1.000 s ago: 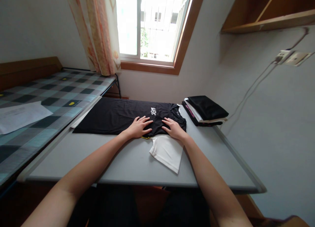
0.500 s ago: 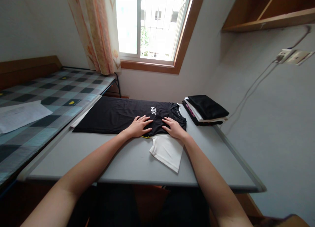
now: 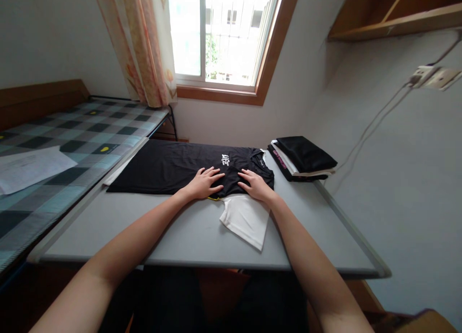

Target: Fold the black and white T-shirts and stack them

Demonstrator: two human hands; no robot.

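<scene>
A black T-shirt (image 3: 162,167) with white lettering on its chest lies flat across the table, its collar toward the right. One white sleeve (image 3: 247,220) sticks out on the near side, below the collar end. My left hand (image 3: 205,183) rests on the shirt's near edge beside the lettering, fingers spread. Close to the collar, my right hand (image 3: 255,185) lies on the fabric with its fingers also apart. Neither hand grips anything. The far side of the shirt shows no sleeve.
A stack of folded clothes (image 3: 303,157) sits at the table's far right corner. The grey table (image 3: 180,236) meets a bed with a checked mattress (image 3: 72,135) on the left, where paper sheets (image 3: 34,167) lie. A cable (image 3: 375,114) hangs along the right wall.
Both hands stay in the same place on the shirt. Only the camera's view has shifted very slightly.
</scene>
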